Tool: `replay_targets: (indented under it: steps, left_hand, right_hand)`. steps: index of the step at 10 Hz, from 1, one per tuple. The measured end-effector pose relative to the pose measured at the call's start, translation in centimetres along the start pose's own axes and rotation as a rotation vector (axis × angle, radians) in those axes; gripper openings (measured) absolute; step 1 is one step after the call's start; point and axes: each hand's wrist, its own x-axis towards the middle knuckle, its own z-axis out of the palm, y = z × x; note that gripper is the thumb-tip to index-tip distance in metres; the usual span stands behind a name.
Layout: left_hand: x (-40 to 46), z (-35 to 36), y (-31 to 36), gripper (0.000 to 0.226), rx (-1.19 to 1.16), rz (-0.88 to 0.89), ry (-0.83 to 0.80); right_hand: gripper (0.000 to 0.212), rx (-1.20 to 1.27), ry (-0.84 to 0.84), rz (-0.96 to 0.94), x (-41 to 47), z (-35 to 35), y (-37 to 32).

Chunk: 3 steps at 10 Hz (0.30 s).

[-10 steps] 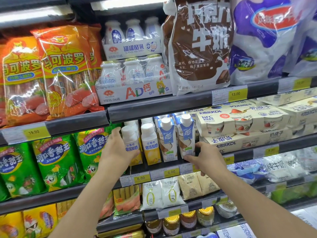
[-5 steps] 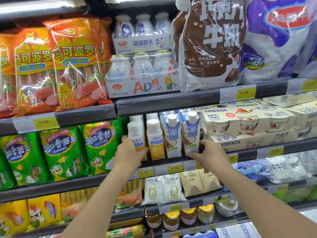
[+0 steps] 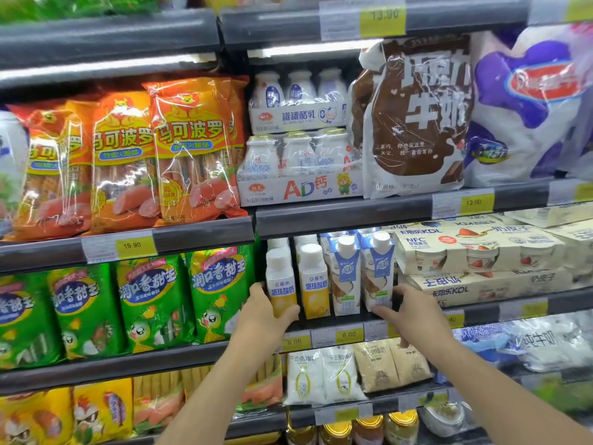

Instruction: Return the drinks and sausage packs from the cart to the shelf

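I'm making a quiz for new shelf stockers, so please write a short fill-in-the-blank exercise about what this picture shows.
1. The left hand grips a drink carton whose lower half is ____ in colour.
2. The right hand touches a carton with a ____ and white top.
3. The price tag under the orange sausage packs reads ____.
4. The packs just left of the left hand are ____ in colour.

Missing words: yellow; blue; 19.90; green
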Motion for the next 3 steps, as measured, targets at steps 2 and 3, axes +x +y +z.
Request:
replay_targets:
  steps: [2,3]
  left_hand:
    - [-0.4,-2.5,-1.7,0.073,0.094,0.071,-0.109]
    - [-1.1,-4.0,-1.3,0.059,0.231,0.084,-0.131]
  right_hand:
    - [0.041,-0.044,0.020,0.004,-1.5,0.1,-0.5]
    - [0.043,-0.054,0.090,-0.022,-2.1,-0.1,-0.3]
